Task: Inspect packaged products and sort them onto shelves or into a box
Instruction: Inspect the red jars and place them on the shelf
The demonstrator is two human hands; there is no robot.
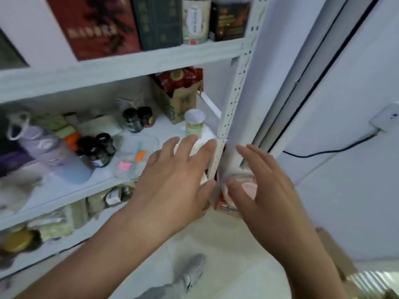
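At the shelf post [235,93], left hand [172,182] and right hand [267,186] spread open, seemingly empty.

A clear-wrapped package [244,188] with pink and red contents is showing just beside the outer face of the shelving's perforated upright [234,100], below middle-shelf level; its print is too blurred to read. A green-labelled canister [194,126] with a white lid is standing upright at the right end of the middle shelf [164,128], just beside an open cardboard box [179,102] that is holding red packets.
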